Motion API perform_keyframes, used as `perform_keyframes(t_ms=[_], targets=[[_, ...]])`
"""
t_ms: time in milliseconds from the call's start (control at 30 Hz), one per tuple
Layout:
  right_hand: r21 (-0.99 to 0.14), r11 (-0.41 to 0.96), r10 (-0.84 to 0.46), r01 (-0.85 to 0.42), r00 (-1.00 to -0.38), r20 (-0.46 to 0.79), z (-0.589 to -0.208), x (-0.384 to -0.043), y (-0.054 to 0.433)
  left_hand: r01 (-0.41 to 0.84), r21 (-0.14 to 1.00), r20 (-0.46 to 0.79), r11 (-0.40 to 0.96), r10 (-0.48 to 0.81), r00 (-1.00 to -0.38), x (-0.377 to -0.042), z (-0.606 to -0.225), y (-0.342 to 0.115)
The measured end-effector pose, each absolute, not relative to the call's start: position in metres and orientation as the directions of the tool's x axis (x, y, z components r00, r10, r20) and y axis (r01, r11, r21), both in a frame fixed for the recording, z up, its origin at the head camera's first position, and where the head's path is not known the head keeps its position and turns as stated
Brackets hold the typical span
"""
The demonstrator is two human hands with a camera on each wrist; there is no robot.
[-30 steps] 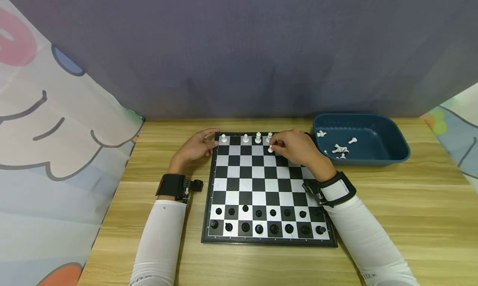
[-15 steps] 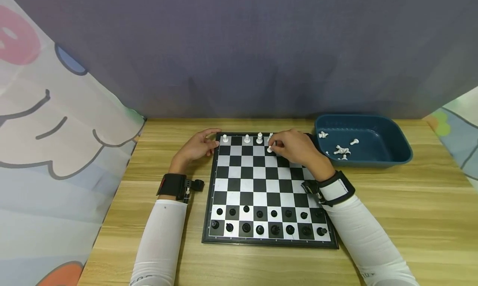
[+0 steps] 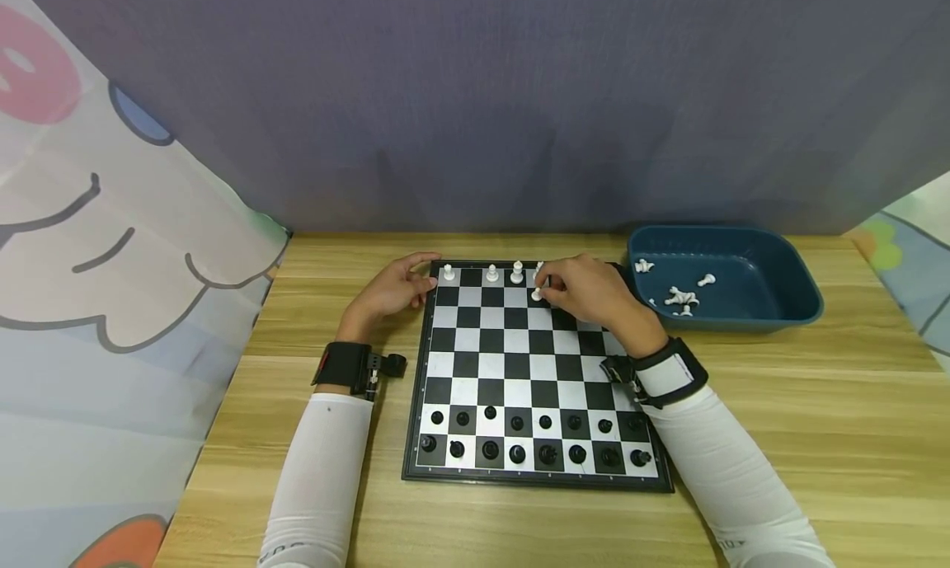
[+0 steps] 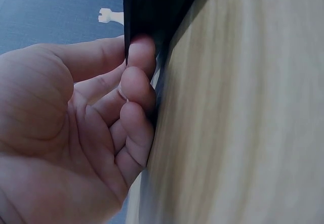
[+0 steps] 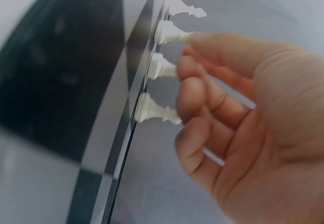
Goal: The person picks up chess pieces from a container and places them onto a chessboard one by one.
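My right hand point(image 3: 590, 289) pinches a small white chess piece point(image 3: 536, 294), apparently a pawn, standing on the second row from the far side of the chessboard point(image 3: 490, 341). Its lower part shows below the fingertips; its top is covered. Just behind it stands another white piece point(image 3: 538, 268), partly hidden by the hand. Along the far row are a white rook point(image 3: 449, 272) at the left corner and two taller white pieces. At the board's far left edge my left hand point(image 3: 389, 292) holds the rim with thumb and curled fingers, as the left wrist view shows.
Black chess pieces point(image 3: 517, 454) fill the two near rows. Right of the board stands a blue plastic tray point(image 3: 801, 308) with several white pieces point(image 3: 681, 296) lying in it. A grey partition point(image 3: 475, 139) rises behind the wooden table point(image 3: 779, 436).
The view has shifted very slightly. Both hands keep their places, the right one still at the small white piece.
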State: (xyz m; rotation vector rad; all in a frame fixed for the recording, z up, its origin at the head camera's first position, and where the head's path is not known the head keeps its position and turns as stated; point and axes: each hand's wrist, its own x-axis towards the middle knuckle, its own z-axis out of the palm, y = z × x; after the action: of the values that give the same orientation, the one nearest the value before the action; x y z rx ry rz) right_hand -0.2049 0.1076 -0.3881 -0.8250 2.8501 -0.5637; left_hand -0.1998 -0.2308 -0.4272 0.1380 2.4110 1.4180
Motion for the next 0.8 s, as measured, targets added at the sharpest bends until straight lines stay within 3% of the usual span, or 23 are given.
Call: perform_keyframes(t_ms=[233, 500, 800], targets=[[-0.403, 0.784, -0.506, -0.472, -0.862, 0.025, -0.377, -0.206, 0.124, -0.093, 0.864, -0.243, 0.495, 0.249, -0.937, -0.201, -0.428, -0.231], [-0.45, 0.8, -0.383, -0.397, -0.915, 0.127, -0.352, -0.209, 0.17, -0.104, 0.857, -0.255, 0.505, 0.24, -0.937, -0.201, -0.428, -0.232], [-0.464, 0.828, -0.327, -0.315, -0.943, 0.058, -0.346, -0.216, 0.22, -0.099, 0.854, -0.257, 0.51, 0.248, -0.934, -0.201, -0.428, -0.234]])
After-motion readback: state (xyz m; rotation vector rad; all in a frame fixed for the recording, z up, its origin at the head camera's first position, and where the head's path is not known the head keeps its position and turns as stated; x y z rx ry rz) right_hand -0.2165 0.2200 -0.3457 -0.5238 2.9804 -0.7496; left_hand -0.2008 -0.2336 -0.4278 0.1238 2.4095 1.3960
